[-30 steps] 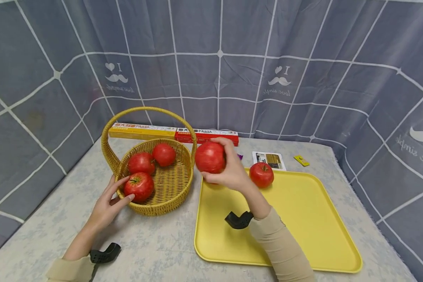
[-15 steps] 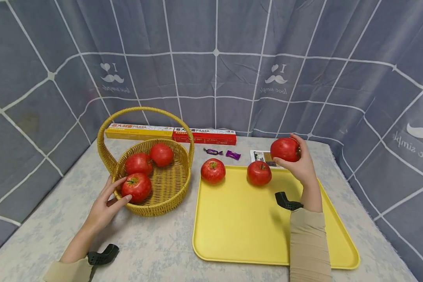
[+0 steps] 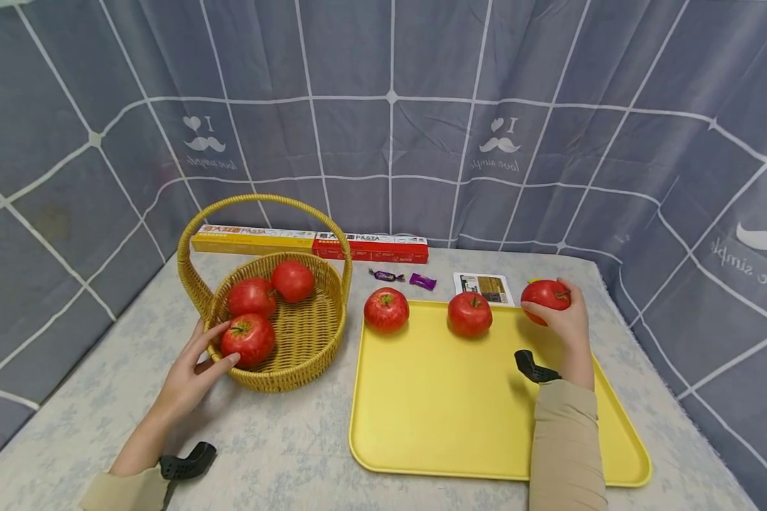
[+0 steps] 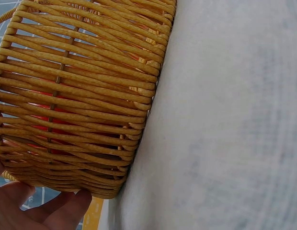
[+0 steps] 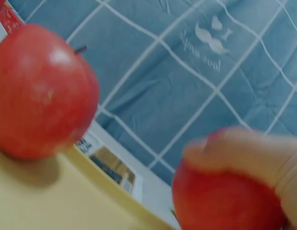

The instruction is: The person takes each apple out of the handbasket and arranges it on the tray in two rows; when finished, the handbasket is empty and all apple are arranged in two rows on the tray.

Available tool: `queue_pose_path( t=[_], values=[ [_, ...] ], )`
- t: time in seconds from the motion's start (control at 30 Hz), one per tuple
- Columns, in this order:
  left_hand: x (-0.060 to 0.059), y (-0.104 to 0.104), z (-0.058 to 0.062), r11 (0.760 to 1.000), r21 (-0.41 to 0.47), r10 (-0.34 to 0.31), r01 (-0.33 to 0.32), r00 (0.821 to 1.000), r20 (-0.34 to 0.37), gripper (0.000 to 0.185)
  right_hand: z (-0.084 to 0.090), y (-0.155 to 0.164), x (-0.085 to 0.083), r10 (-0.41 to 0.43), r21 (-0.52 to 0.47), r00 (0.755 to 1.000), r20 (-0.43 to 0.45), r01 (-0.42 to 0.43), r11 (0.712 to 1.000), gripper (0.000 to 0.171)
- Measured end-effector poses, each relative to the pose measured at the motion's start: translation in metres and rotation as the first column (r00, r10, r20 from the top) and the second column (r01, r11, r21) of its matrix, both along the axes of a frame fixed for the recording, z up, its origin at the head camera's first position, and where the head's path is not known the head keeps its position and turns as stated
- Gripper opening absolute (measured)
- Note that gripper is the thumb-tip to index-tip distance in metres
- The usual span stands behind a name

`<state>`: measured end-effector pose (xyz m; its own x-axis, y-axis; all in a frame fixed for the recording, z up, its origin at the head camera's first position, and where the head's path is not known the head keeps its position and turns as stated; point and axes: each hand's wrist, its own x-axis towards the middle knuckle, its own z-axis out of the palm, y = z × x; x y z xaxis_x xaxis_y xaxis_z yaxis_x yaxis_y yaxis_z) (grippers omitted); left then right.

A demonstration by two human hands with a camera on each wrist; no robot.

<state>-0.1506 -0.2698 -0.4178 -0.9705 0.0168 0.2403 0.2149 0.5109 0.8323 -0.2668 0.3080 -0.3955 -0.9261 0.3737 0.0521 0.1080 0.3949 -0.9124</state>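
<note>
At the tray's far right corner my right hand (image 3: 570,321) grips a red apple (image 3: 542,297); the right wrist view shows the thumb over this apple (image 5: 220,199). Two more apples, a middle one (image 3: 469,314) and a left one (image 3: 386,310), sit along the back of the yellow tray (image 3: 434,454). On the left, my left hand (image 3: 188,372) holds the rim of a wicker basket (image 3: 287,380), its fingers against the woven wall in the left wrist view. Inside the basket lie three apples, the nearest apple (image 3: 248,341) beside my left thumb.
Behind the basket lie a yellow pasta box (image 3: 252,241) and a red pasta box (image 3: 371,248). Purple wrapped candies (image 3: 423,282) and a printed white packet (image 3: 484,287) lie behind the tray. A grey checked curtain (image 3: 358,135) encloses the table. The basket's tall handle (image 3: 265,199) arches upward.
My right hand has carried the apple from near the basket to the right, then down to the tray's far right corner. My left hand stays on the basket rim.
</note>
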Motion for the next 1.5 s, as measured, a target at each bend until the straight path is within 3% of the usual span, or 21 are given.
queue_pose_path(
  t=[0.3, 0.6, 0.7, 0.8, 0.97, 1.03, 1.1, 1.23, 1.33, 1.5],
  values=[
    [0.0, 0.0, -0.001, 1.0, -0.001, -0.004, 0.004, 1.0, 0.0, 0.057, -0.011, 0.012, -0.002, -0.069, 0.032, 0.987, 0.143, 0.065, 0.997, 0.097],
    [-0.002, 0.0, 0.0, 1.0, -0.012, -0.01, 0.01, 1.0, 0.004, 0.057, -0.002, 0.012, 0.007, -0.146, 0.143, 0.974, 0.172, 0.122, 0.982, 0.1],
    [-0.002, 0.0, -0.001, 1.0, -0.013, -0.012, 0.012, 1.0, 0.004, 0.057, 0.012, 0.005, 0.013, -0.183, 0.165, 0.978, 0.097, 0.166, 0.972, 0.098],
    [-0.002, 0.0, -0.001, 1.0, -0.012, -0.012, 0.012, 1.0, 0.005, 0.057, 0.037, -0.007, 0.025, -0.217, 0.17, 0.975, -0.039, 0.22, 0.961, 0.093],
    [-0.001, -0.001, 0.0, 1.0, -0.013, -0.007, 0.007, 1.0, 0.008, 0.057, 0.083, -0.04, 0.048, -0.197, 0.112, 0.943, -0.268, 0.233, 0.966, 0.08],
    [0.0, -0.001, -0.001, 1.0, -0.011, -0.005, 0.006, 1.0, 0.006, 0.057, 0.095, -0.058, 0.055, -0.157, 0.08, 0.918, -0.363, 0.198, 0.977, 0.075],
    [0.0, -0.001, -0.001, 1.0, -0.008, -0.004, 0.004, 1.0, 0.004, 0.057, 0.103, -0.076, 0.059, -0.085, 0.055, 0.876, -0.474, 0.126, 0.991, 0.07],
    [0.0, -0.002, -0.002, 1.0, -0.005, -0.003, 0.003, 1.0, 0.004, 0.057, 0.11, -0.121, 0.064, 0.119, 0.062, 0.766, -0.632, -0.103, 0.993, 0.063],
    [0.0, -0.002, -0.002, 1.0, -0.004, -0.004, 0.004, 1.0, 0.007, 0.057, 0.112, -0.156, 0.07, 0.275, 0.1, 0.721, -0.636, -0.277, 0.956, 0.062],
    [0.0, -0.002, -0.001, 1.0, -0.003, -0.005, 0.005, 1.0, 0.013, 0.057, 0.09, -0.197, 0.063, 0.486, 0.197, 0.656, -0.578, -0.466, 0.863, 0.064]
  ],
)
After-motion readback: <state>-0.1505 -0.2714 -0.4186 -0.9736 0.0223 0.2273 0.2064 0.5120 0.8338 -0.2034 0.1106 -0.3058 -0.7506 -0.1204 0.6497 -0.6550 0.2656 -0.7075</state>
